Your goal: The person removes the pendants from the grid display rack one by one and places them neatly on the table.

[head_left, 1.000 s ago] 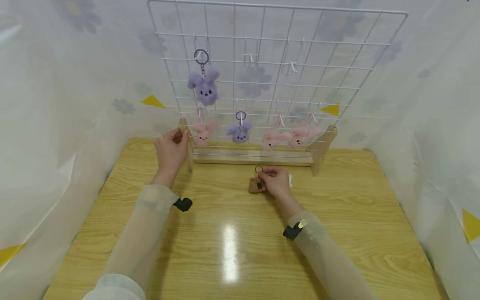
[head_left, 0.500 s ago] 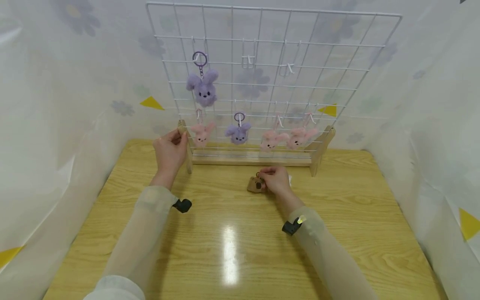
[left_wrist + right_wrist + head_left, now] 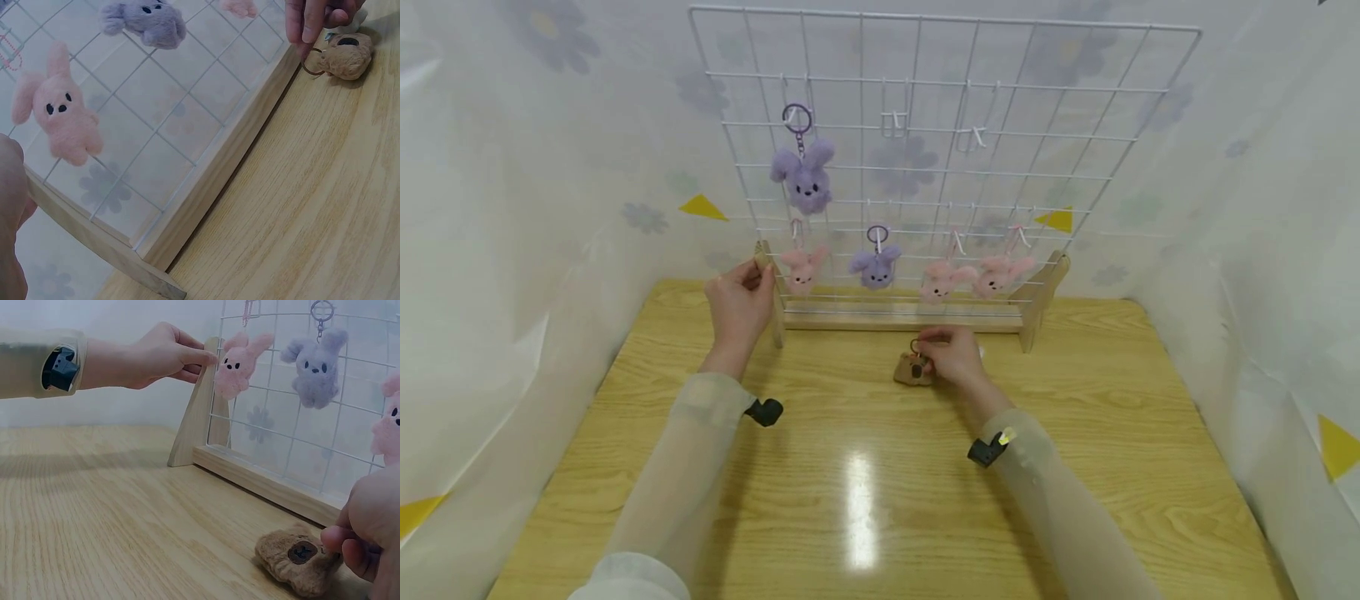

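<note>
My left hand (image 3: 741, 308) grips the top of the wooden upright (image 3: 190, 422) at the left end of the wire grid stand, thumb on one side and fingers on the other. Low in front of the stand, my right hand (image 3: 953, 354) pinches the metal ring (image 3: 310, 62) of a brown plush keychain (image 3: 912, 370). The plush has a dark muzzle patch (image 3: 302, 552) and sits at the tabletop, tilted. Part of a small white item (image 3: 350, 22) shows behind the brown plush, mostly hidden by my right hand in the head view.
The white wire grid (image 3: 917, 171) carries a large purple rabbit keychain (image 3: 807, 179), a smaller purple one (image 3: 876, 268) and three pink ones, including a pink rabbit (image 3: 65, 115) at left. Two upper hooks, one a white hook (image 3: 893, 123), hold nothing. A wooden base bar (image 3: 895, 317) runs below.
The keychain's ring dipped with my right fingertips, then came up slightly again. My right hand sits a little higher than half a second ago. The left hand keeps its hold on the upright.
</note>
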Motion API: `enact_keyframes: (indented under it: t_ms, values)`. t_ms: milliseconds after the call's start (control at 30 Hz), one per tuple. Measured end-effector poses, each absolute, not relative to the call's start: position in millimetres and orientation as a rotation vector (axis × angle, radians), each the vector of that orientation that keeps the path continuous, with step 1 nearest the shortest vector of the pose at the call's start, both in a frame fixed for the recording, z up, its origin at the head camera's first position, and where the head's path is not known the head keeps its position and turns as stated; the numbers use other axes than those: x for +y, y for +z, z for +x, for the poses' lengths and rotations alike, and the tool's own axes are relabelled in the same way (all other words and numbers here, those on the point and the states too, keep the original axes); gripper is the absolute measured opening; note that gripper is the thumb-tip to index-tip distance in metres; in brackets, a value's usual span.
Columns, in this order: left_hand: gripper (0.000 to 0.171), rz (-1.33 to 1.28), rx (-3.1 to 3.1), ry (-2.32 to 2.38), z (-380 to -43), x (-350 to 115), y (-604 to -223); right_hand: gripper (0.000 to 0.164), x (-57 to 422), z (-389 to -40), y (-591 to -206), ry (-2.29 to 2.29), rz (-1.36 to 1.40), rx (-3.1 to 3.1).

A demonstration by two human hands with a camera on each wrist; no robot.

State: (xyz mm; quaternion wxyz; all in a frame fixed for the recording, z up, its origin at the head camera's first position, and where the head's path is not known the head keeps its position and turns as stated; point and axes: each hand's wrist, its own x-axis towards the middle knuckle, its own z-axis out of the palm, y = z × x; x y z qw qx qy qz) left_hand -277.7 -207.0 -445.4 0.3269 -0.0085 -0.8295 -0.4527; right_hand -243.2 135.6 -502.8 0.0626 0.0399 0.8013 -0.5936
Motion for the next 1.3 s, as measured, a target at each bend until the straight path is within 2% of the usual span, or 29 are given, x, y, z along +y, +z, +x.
enact_keyframes:
  t_ms: [433,700,1300]
  values:
    - [0.021,-0.018,-2.196,-1.171,-277,-209,-445,0.022,149,-241,-486,-1.814,0.006,2.393]
    - [0.019,-0.026,-2.186,-1.183,-276,-208,-445,0.026,149,-236,-462,-1.859,-0.12,2.36]
    - [0.022,0.002,-2.232,-1.183,-273,-207,-444,0.021,144,-227,-408,-1.855,-0.427,2.372]
